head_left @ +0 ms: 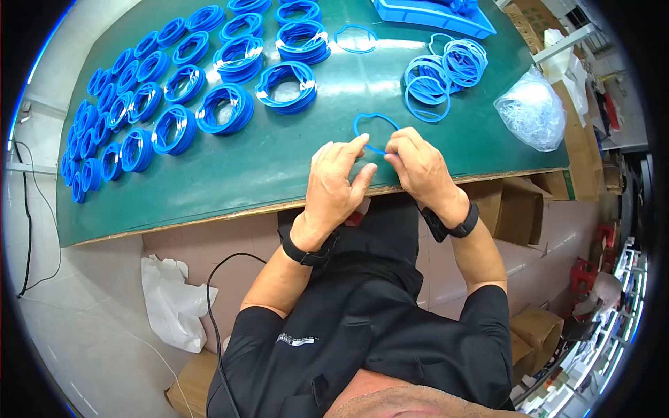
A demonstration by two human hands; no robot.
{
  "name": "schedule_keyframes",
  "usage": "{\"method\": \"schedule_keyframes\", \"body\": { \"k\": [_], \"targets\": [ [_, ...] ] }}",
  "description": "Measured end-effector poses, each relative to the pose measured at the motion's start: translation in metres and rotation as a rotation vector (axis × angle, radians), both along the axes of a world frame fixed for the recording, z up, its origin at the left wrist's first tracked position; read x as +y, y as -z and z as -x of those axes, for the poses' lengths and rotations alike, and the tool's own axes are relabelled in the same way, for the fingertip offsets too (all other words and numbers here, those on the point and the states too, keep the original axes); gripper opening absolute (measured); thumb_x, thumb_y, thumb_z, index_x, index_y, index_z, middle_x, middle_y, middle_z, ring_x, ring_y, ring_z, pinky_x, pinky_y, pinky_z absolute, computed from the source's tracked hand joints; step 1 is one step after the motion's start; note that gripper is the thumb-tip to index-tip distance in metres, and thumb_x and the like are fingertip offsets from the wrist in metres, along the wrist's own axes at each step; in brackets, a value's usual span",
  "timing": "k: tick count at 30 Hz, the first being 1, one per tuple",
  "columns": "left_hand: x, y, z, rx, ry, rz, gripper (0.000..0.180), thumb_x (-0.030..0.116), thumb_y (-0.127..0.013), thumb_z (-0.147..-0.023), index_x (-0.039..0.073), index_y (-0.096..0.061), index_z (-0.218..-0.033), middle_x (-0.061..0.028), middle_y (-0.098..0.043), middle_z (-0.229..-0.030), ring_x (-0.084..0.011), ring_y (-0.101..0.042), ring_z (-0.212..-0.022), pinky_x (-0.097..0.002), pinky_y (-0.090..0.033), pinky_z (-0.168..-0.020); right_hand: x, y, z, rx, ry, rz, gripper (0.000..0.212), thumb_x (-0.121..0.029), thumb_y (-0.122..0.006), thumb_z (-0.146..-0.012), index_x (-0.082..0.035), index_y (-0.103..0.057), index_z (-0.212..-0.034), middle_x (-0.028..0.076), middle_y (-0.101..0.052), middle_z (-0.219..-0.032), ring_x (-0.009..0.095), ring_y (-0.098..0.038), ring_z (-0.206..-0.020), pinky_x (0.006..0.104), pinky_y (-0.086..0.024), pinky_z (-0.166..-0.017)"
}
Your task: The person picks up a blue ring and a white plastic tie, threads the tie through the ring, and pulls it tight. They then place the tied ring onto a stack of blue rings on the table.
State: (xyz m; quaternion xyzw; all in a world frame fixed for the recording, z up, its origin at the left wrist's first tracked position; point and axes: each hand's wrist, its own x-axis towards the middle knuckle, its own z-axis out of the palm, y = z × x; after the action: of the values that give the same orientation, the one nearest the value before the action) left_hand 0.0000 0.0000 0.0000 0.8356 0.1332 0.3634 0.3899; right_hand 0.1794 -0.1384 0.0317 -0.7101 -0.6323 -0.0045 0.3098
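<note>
A thin blue ring (377, 116), slightly bent out of round, is at the table's near edge. My right hand (425, 171) pinches its right side between thumb and fingers. My left hand (333, 182) is on the other side, index fingertip at the ring's near left part, thumb spread away from the index finger. Whether that fingertip presses on the ring or only lies beside it is hard to tell. Beyond my hands lies a loose heap of blue rings (446, 73), and a single blue ring (356, 40) rests farther back.
Bundled blue rings (224, 109) stand in rows across the left of the green table (258, 171). A blue tray (435, 17) sits at the far right. A clear plastic bag (533, 111) lies near the right edge. Cardboard boxes (519, 212) are below the table.
</note>
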Motion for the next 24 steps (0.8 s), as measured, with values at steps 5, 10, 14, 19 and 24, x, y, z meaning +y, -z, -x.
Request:
{"method": "schedule_keyframes", "body": {
  "k": [5,10,14,19,24],
  "targets": [
    [-0.001,0.001,-0.003,-0.019,-0.052,-0.011,0.054,0.01,-0.089,-0.09,0.005,-0.073,-0.141,-0.0104,-0.076,-0.105,-0.0336,-0.071,-0.099,-0.0467,-0.054,-0.099,0.042,-0.009,-0.02,-0.082,-0.023,-0.018,0.014,-0.003,-0.077,-0.1,-0.003,-0.065,-0.108,0.016,-0.067,-0.109,0.042,-0.072,-0.093,0.0483,-0.059,-0.077],
    [0.0,0.0,0.0,0.01,-0.042,0.011,0.052,0.01,-0.089,-0.09,0.004,-0.074,-0.139,-0.0103,-0.076,-0.105,-0.0335,-0.071,-0.099,-0.0468,-0.053,-0.1,0.084,-0.017,-0.041,-0.111,0.035,-0.064,0.012,-0.004,-0.075,-0.102,-0.003,-0.065,-0.109,0.017,-0.067,-0.109,0.044,-0.071,-0.092,0.0499,-0.059,-0.077],
    [-0.001,0.0,0.0,0.016,-0.042,0.029,0.05,0.011,-0.089,-0.09,0.004,-0.074,-0.138,-0.0103,-0.076,-0.105,-0.0336,-0.071,-0.099,-0.0476,-0.053,-0.104,0.113,-0.021,-0.071,-0.17,0.116,-0.163,0.01,-0.006,-0.074,-0.104,-0.004,-0.065,-0.11,0.018,-0.067,-0.11,0.045,-0.071,-0.093,0.051,-0.059,-0.077],
    [0.001,0.0,-0.001,-0.009,-0.047,-0.001,0.049,0.008,-0.09,-0.089,0.003,-0.076,-0.136,-0.0108,-0.076,-0.1,-0.032,-0.071,-0.095,-0.0451,-0.054,-0.096,0.154,-0.025,-0.107,-0.27,0.246,-0.249,0.01,-0.01,-0.072,-0.107,-0.004,-0.066,-0.111,0.019,-0.067,-0.111,0.045,-0.073,-0.093,0.0512,-0.062,-0.078],
    [0.001,0.0,-0.003,-0.007,-0.044,0.0,0.045,0.009,-0.09,-0.089,0.003,-0.077,-0.132,-0.0104,-0.076,-0.1,-0.0323,-0.072,-0.095,-0.0454,-0.054,-0.097,0.194,-0.013,-0.137,-0.413,0.359,-0.216,0.01,-0.013,-0.07,-0.109,-0.005,-0.065,-0.11,0.019,-0.066,-0.11,0.044,-0.075,-0.091,0.0504,-0.064,-0.078]
  ]
}}
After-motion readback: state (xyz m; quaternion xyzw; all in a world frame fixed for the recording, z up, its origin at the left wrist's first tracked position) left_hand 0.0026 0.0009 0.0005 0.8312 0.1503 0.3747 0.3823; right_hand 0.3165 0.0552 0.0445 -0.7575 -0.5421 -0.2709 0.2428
